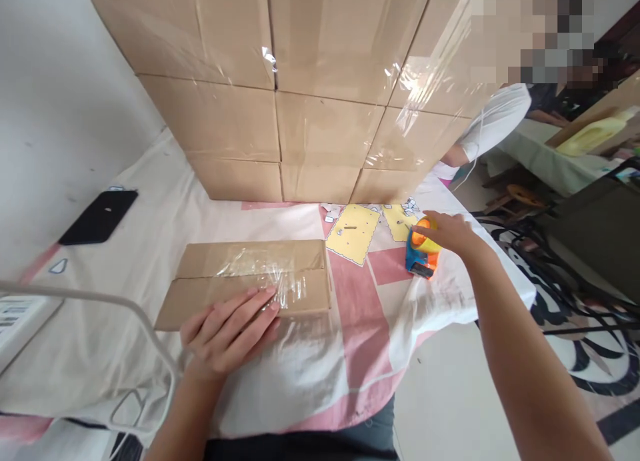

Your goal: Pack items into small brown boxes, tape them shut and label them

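A flat brown cardboard box (200, 269) with clear tape across its top lies in front of me on the cloth-covered table. My left hand (235, 331) rests on its near side, fingers stretched out over the taped seam. To the right, a blue and orange tape dispenser (414, 260) with a yellow-orange roll stands near the table's right side. My right hand (447, 231) is at the top of the dispenser, fingers bent over the roll; the far fingertips are partly hidden.
A stack of taped cardboard boxes (325, 131) rises at the back. On the left lie a black phone (100, 216) and a white cable (115, 298). The patterned tablecloth (363, 314) hangs over the front edge. A person's white sleeve (495, 124) shows behind the stack.
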`<act>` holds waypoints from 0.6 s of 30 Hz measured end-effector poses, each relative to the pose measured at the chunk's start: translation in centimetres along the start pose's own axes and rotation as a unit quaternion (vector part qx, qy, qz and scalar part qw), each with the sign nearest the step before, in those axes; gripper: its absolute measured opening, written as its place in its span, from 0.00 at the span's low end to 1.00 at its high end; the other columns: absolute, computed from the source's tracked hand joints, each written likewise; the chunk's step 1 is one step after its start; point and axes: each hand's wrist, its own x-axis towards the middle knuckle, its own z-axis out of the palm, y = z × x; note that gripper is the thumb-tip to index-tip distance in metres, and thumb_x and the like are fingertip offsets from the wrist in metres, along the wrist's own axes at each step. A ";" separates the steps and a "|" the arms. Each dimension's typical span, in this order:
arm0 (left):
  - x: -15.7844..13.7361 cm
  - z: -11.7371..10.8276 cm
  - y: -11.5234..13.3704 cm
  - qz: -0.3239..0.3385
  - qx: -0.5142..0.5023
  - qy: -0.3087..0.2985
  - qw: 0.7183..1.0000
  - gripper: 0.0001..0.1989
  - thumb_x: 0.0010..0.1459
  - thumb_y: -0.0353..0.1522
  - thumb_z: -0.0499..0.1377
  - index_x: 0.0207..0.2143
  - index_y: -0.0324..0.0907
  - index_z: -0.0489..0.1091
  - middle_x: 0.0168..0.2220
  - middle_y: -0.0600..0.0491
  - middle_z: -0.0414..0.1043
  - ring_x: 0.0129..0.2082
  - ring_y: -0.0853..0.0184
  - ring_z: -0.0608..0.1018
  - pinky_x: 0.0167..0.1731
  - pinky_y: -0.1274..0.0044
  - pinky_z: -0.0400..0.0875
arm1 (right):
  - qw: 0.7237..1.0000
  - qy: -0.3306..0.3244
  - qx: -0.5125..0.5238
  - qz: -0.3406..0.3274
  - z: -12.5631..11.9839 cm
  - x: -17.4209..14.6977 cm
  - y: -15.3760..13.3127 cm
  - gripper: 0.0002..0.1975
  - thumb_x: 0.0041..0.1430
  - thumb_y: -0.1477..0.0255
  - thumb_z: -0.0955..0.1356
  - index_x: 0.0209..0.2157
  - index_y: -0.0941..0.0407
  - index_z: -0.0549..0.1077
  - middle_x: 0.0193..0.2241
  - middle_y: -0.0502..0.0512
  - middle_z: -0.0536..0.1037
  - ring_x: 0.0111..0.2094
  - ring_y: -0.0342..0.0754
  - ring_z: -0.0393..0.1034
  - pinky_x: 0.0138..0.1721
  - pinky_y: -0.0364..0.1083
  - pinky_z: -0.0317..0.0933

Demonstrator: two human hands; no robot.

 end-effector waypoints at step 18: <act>-1.0 1.1 -0.6 -0.056 -0.043 -0.034 0.997 0.12 0.56 0.22 0.68 0.36 0.49 0.81 0.35 0.59 0.85 0.39 0.70 0.81 0.68 0.78 0.54 | 0.975 0.116 0.187 0.042 7.2 4.4 -10.8 0.27 0.63 0.71 0.63 0.62 0.55 0.74 0.63 0.65 0.71 0.63 0.68 0.60 0.62 0.67 0.59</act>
